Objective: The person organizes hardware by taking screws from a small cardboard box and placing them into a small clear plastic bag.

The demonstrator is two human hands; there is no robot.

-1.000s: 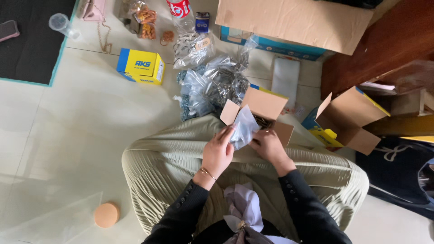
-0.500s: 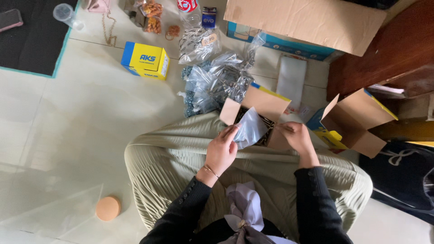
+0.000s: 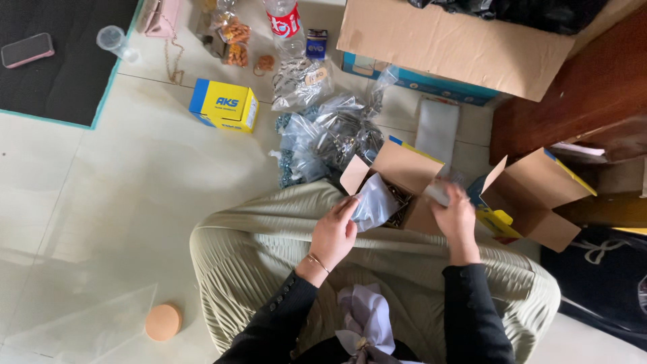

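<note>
the left hand (image 3: 335, 232) pinches a small clear plastic bag (image 3: 375, 202) by its near edge, fingers closed on it, holding it over the mouth of the open cardboard box (image 3: 404, 168) that sits against the person's knees. the right hand (image 3: 455, 214) is at the right side of that same box, fingers curled around something pale and blurred; what it grips i cannot tell. inside the box, under the bag, a dark heap of small metal parts shows.

just beyond the box, on the far side from the person, lies a pile of filled clear bags (image 3: 330, 138) holding dark hardware. to the right of the box stands a second open carton (image 3: 536, 199) with yellow and blue on its flaps, nearly touching. further beyond the box, a big cardboard carton (image 3: 451, 40) rests on a blue-edged one. far left of the box, past the bag pile, sits a yellow and blue carton (image 3: 224, 105), and further still a black mat (image 3: 67, 74) with a phone (image 3: 27, 50) on it. near the person's left knee, well away from the box, lies a round orange disc (image 3: 163, 321) on the pale tile floor (image 3: 101, 202).
</note>
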